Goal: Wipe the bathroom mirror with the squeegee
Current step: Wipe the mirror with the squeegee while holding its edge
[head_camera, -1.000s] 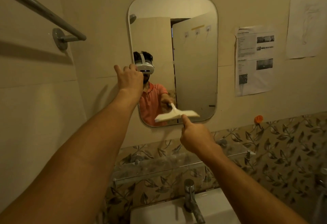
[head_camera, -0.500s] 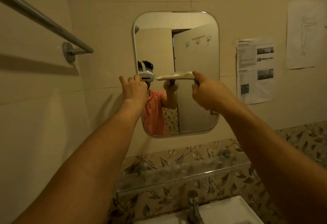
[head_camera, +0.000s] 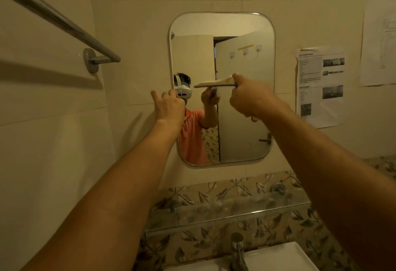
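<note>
From the head camera, the mirror (head_camera: 244,120) hangs on the wall above the sink (head_camera: 278,258). The right hand (head_camera: 248,99) is curled tight around the handle of the squeegee (head_camera: 214,82). The squeegee is about halfway between the mirror's top edge and bottom edge, near the middle. Its long blade lies flat, running from side to side. The blade sticks out to the left of the right hand, toward the mirror's left edge. It looks right up against the glass, but I cannot tell if it really touches.

The left hand (head_camera: 169,108) rests on the mirror's left edge. Its fingers are loose and a little bent, and it holds nothing.

The right hand is the one doing the wiping, and the left hand seems only to steady things. Because the blade lies sideways, I think the next wipe should go straight up or down, not across. The right side of the glass, behind the right hand, probably needs its own wipe.
</note>
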`<state>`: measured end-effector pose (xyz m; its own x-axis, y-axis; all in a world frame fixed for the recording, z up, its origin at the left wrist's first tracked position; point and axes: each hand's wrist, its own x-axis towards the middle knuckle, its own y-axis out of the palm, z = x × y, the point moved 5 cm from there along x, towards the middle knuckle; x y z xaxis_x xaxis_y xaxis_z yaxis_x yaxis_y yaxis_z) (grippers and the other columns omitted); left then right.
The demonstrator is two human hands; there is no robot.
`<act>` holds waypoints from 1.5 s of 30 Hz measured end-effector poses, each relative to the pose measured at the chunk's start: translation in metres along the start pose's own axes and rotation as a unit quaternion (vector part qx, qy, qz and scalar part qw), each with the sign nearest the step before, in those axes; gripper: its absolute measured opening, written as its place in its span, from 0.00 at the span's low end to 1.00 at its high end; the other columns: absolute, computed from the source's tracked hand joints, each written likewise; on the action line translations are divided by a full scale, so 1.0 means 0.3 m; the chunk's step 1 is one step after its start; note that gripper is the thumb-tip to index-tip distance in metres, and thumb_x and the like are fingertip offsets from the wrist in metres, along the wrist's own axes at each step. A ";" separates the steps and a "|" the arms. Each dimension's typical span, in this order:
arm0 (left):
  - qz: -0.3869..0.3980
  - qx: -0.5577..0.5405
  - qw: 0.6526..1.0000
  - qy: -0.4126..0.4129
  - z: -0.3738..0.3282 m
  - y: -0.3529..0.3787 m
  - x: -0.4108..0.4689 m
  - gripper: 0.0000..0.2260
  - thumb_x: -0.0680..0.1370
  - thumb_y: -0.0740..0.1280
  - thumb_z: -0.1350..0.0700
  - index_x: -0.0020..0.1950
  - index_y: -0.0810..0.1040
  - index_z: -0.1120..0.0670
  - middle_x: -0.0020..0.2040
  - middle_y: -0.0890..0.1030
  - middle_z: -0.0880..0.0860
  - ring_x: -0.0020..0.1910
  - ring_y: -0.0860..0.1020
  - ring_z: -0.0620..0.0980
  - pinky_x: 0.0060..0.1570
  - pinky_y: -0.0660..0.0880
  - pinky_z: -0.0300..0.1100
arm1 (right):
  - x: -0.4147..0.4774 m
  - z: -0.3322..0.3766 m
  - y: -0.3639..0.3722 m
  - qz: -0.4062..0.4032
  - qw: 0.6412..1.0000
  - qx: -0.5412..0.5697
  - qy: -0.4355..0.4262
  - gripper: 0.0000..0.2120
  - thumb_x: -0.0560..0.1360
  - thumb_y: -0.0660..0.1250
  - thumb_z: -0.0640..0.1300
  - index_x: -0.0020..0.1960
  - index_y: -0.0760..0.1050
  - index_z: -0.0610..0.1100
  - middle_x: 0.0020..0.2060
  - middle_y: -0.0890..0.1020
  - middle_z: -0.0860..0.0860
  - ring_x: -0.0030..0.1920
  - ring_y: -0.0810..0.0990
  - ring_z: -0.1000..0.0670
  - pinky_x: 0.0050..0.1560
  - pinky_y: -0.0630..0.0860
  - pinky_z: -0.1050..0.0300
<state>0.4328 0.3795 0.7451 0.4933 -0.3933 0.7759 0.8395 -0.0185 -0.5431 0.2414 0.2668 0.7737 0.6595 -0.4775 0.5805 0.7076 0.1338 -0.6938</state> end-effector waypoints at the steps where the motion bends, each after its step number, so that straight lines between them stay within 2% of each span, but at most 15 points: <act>1: 0.000 0.000 1.000 -0.001 0.000 0.001 0.001 0.13 0.78 0.68 0.52 0.62 0.80 0.48 0.59 0.75 0.54 0.57 0.75 0.54 0.64 0.61 0.61 | -0.030 -0.015 0.034 0.004 1.000 0.005 -0.004 0.21 0.84 0.58 0.45 0.76 0.62 0.50 0.41 0.73 0.48 0.35 0.74 0.52 0.28 0.70 0.59; 4: -0.006 -0.005 1.000 -0.002 0.001 0.002 0.002 0.11 0.79 0.65 0.51 0.60 0.80 0.47 0.58 0.75 0.53 0.56 0.75 0.54 0.63 0.61 0.60 | -0.130 -0.085 0.157 0.029 0.999 0.015 0.002 0.23 0.86 0.53 0.49 0.80 0.56 0.53 0.40 0.75 0.48 0.33 0.73 0.52 0.28 0.70 0.59; 7: -0.009 -0.011 1.000 -0.009 0.001 0.000 -0.002 0.12 0.80 0.63 0.50 0.62 0.80 0.48 0.59 0.75 0.54 0.57 0.75 0.54 0.64 0.62 0.60 | -0.220 -0.185 0.286 0.065 0.997 0.000 0.036 0.28 0.86 0.52 0.45 0.82 0.47 0.60 0.41 0.78 0.45 0.35 0.77 0.49 0.31 0.77 0.55; 10: -0.007 -0.012 1.000 -0.012 0.007 -0.010 -0.006 0.15 0.80 0.64 0.48 0.65 0.78 0.49 0.60 0.75 0.54 0.59 0.75 0.54 0.65 0.62 0.60 | -0.313 -0.259 0.394 0.116 0.991 -0.015 0.057 0.29 0.85 0.53 0.44 0.83 0.47 0.56 0.41 0.79 0.44 0.40 0.81 0.44 0.41 0.83 0.44; 13: 0.000 -0.010 1.000 -0.008 0.009 -0.016 -0.011 0.17 0.78 0.67 0.50 0.66 0.76 0.50 0.62 0.75 0.54 0.60 0.75 0.54 0.65 0.63 0.59 | -0.369 -0.303 0.442 0.160 0.984 -0.043 0.072 0.30 0.84 0.53 0.45 0.83 0.47 0.55 0.45 0.81 0.45 0.44 0.80 0.45 0.49 0.82 0.43; 16: -0.002 -0.016 1.000 -0.004 0.012 -0.015 -0.010 0.15 0.78 0.67 0.52 0.65 0.77 0.50 0.61 0.75 0.54 0.58 0.75 0.54 0.64 0.63 0.59 | -0.332 -0.283 0.374 0.150 0.986 -0.032 0.067 0.29 0.85 0.53 0.46 0.83 0.48 0.56 0.41 0.80 0.47 0.40 0.80 0.48 0.44 0.83 0.47; 20: -0.006 -0.024 1.000 -0.001 0.018 -0.011 -0.005 0.13 0.79 0.65 0.51 0.63 0.78 0.50 0.59 0.75 0.53 0.57 0.76 0.54 0.63 0.63 0.60 | -0.212 -0.114 0.139 0.050 0.999 -0.002 -0.002 0.24 0.86 0.52 0.50 0.81 0.51 0.56 0.35 0.76 0.48 0.31 0.75 0.52 0.31 0.80 0.53; 22: -0.004 -0.020 1.000 0.004 0.014 -0.007 -0.010 0.14 0.79 0.66 0.51 0.64 0.77 0.50 0.59 0.75 0.53 0.56 0.76 0.53 0.63 0.63 0.60 | -0.148 -0.024 0.032 0.015 1.000 0.012 -0.024 0.24 0.86 0.52 0.52 0.81 0.53 0.55 0.36 0.74 0.48 0.32 0.75 0.51 0.32 0.79 0.54; 24: -0.001 -0.013 1.000 0.006 0.017 -0.002 -0.013 0.17 0.76 0.70 0.50 0.64 0.77 0.50 0.60 0.75 0.53 0.57 0.76 0.53 0.63 0.63 0.60 | -0.089 0.044 -0.021 -0.008 0.999 0.005 -0.040 0.24 0.85 0.55 0.49 0.80 0.55 0.52 0.37 0.73 0.47 0.35 0.76 0.49 0.36 0.81 0.50; 26: -0.004 -0.011 1.000 0.006 0.021 -0.003 -0.010 0.17 0.75 0.71 0.50 0.63 0.78 0.50 0.60 0.75 0.53 0.57 0.76 0.53 0.63 0.64 0.60 | -0.042 0.084 -0.031 -0.020 0.999 -0.009 -0.050 0.23 0.85 0.56 0.48 0.79 0.57 0.51 0.38 0.72 0.48 0.36 0.76 0.49 0.36 0.79 0.51; 31: -0.009 -0.019 1.000 0.005 0.027 -0.002 -0.004 0.20 0.76 0.72 0.49 0.67 0.76 0.51 0.61 0.75 0.53 0.59 0.75 0.53 0.65 0.63 0.61 | -0.024 0.078 0.071 -0.013 0.999 -0.002 -0.042 0.22 0.85 0.55 0.46 0.78 0.59 0.52 0.39 0.74 0.48 0.36 0.75 0.50 0.34 0.76 0.53; 36: -0.001 -0.027 1.000 0.006 0.030 0.006 -0.002 0.20 0.76 0.71 0.49 0.67 0.76 0.51 0.60 0.75 0.53 0.58 0.75 0.53 0.63 0.63 0.59 | -0.168 -0.060 0.279 0.030 0.999 -0.029 -0.005 0.26 0.86 0.49 0.47 0.80 0.48 0.62 0.39 0.76 0.46 0.34 0.76 0.49 0.28 0.73 0.55; 40: -0.007 -0.036 0.999 0.001 0.027 0.008 -0.007 0.17 0.78 0.68 0.50 0.67 0.76 0.52 0.61 0.75 0.54 0.58 0.75 0.53 0.64 0.63 0.60 | -0.323 -0.173 0.452 0.109 0.993 -0.024 0.047 0.31 0.84 0.53 0.44 0.81 0.43 0.62 0.41 0.78 0.46 0.39 0.80 0.46 0.39 0.83 0.47; 45: -0.016 -0.038 0.999 -0.003 0.028 0.001 -0.011 0.18 0.79 0.67 0.50 0.68 0.75 0.53 0.62 0.75 0.54 0.59 0.75 0.53 0.64 0.64 0.59 | -0.396 -0.243 0.538 0.146 0.985 -0.047 0.076 0.31 0.84 0.53 0.44 0.83 0.45 0.58 0.47 0.79 0.44 0.42 0.77 0.46 0.36 0.71 0.53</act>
<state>0.4333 0.3886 0.7451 0.4680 -0.3866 0.7947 0.8348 -0.1017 -0.5411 0.2586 0.2818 0.5616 0.7810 -0.5563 0.2839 0.4611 0.2069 -0.8629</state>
